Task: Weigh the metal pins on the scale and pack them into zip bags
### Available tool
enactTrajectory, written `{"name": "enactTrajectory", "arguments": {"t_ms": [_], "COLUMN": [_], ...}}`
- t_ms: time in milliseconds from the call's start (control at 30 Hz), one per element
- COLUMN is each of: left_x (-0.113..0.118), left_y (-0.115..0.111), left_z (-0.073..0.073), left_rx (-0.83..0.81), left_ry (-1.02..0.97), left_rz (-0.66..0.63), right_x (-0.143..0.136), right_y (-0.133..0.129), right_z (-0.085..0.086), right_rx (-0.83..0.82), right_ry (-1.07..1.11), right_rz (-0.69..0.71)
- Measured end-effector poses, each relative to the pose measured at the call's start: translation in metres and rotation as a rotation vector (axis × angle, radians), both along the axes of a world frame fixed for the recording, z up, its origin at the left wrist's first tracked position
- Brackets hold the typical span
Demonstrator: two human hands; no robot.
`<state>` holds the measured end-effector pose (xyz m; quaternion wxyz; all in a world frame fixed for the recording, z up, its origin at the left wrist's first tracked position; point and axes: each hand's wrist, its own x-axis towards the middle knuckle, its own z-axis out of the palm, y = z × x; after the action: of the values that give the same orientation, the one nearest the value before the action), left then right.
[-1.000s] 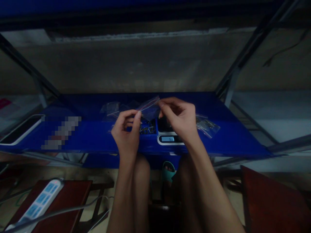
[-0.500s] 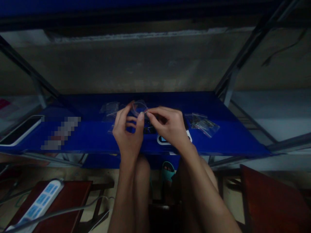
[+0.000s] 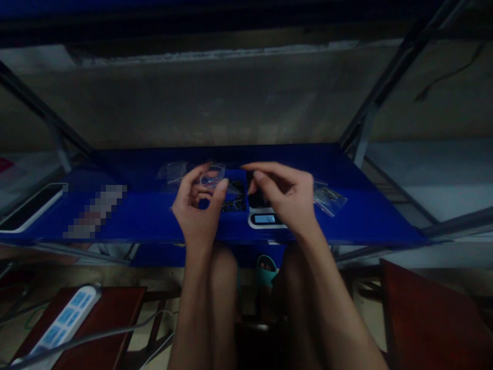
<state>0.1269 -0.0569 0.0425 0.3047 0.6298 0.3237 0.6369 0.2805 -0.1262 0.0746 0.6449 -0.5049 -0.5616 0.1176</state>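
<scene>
From here I had the clear bag between thumb and fingers of the half-closed left hand, the right hand parted nearby, contents unclear.

Blue table, with objects resting directly on its top. Left end: a phone, screen up, beside a pixelated patch. Centre-left: clear bags, lying flat. Centre: a blue tray of small dark parts, just left of a scale with lit display. Right of the scale: a filled bag.
</scene>
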Motion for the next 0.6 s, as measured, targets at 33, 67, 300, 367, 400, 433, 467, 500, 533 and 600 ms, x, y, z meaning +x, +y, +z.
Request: {"name": "enactTrajectory", "arguments": {"t_ms": [33,67,300,367,400,433,467,500,533,600], "left_x": [0.000,0.000,0.002,0.001,0.000,-0.001,-0.002,-0.002,-0.003,-0.004], "left_y": [0.000,0.000,0.001,0.001,0.001,0.001,0.000,0.000,-0.001,-0.002], "left_z": [0.000,0.000,0.000,0.000,0.000,0.001,0.001,0.002,0.003,0.004], "left_rx": [0.007,0.012,-0.002,0.012,0.025,0.041,0.061,0.085,0.115,0.187], "left_ry": [-0.021,-0.037,-0.069,-0.043,-0.016,0.016,0.051,0.090,0.133,0.222], "left_rz": [0.003,0.001,-0.025,-0.006,0.013,0.036,0.063,0.094,0.131,0.212], "right_x": [0.006,0.013,0.057,0.059,0.059,0.058,0.057,0.056,0.056,0.055], "right_y": [0.000,0.000,-0.009,-0.011,-0.012,-0.012,-0.011,-0.009,-0.008,-0.004], "right_z": [0.000,-0.001,-0.023,-0.028,-0.030,-0.032,-0.035,-0.038,-0.042,-0.049], "right_rx": [0.051,0.115,-0.078,-0.199,-0.233,-0.263,-0.295,-0.330,-0.363,-0.416], "right_ry": [0.055,0.105,0.020,-0.163,-0.246,-0.314,-0.373,-0.423,-0.467,-0.544], "right_rz": [-0.122,-0.269,-0.757,-0.731,-0.720,-0.707,-0.691,-0.677,-0.664,-0.624]}}
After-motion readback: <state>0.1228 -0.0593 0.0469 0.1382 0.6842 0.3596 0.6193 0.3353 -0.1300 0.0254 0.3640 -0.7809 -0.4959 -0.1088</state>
